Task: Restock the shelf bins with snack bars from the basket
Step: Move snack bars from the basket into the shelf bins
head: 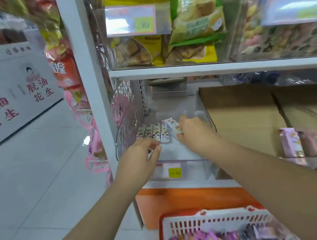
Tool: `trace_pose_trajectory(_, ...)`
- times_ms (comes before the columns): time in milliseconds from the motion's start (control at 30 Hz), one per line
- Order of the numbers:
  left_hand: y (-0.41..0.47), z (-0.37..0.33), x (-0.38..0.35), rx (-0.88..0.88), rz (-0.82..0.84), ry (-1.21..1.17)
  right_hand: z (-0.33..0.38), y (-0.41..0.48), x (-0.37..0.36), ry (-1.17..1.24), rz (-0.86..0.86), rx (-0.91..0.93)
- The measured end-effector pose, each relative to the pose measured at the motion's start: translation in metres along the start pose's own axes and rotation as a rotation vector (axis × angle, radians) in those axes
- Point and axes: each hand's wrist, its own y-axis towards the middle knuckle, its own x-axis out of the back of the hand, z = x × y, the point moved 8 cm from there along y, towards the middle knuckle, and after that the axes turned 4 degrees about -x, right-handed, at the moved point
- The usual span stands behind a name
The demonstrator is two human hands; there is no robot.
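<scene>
Shop aisle: pale tiled floor (46, 162) on the left, white shelf unit (206, 68) straight ahead.

Clear bin (128, 121) on the lower shelf, at the unit's left end. Row of snack bars (151, 131) lies flat on the bin floor, side by side, long axes front to back, close to the left wall. At the right end of the row is one tilted bar (172, 126), angled across its neighbour.

Right hand (193, 131) is inside the bin, fingers curled round the tilted bar and gripping it. Left hand (143, 153) is at the front of the row, fingers curled, tips close together at the near ends of the bars. Cannot tell whether they pinch one.

Yellow price tag (174, 172) on the bin's front face, below the hands. Cardboard box (245, 115) just beside the bin on the right. Pink packet (291, 142) further right.

Basket (214, 221), white mesh with a red rim, at the bottom of view below the right arm. Purple-wrapped packets (197, 239) lie inside it. Orange base panel (185, 197) behind it, under the shelf. On the upper shelf, bins of yellow and green bags (195, 26).
</scene>
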Motion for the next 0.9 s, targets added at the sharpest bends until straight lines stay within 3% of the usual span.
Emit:
trace_pose_trajectory(133, 0.001, 0.021, -0.002, -0.031, 0.060, 0.163, -0.002, 0.043, -0.034, -0.086, 0.057, -0.108)
trace_pose_trajectory(500, -0.006, 0.029, -0.007, -0.108, 0.089, 0.106, -0.014, 0.078, -0.077, -0.032, 0.160, -0.243)
trace_pose_trajectory(700, -0.005, 0.026, -0.011, -0.124, 0.068, 0.191, -0.008, 0.068, -0.082, -0.232, 0.255, -0.117)
trace_pose_trajectory(900, -0.008, 0.024, -0.011, -0.200, -0.049, 0.231, -0.008, 0.060, -0.097, -0.214, 0.394, -0.030)
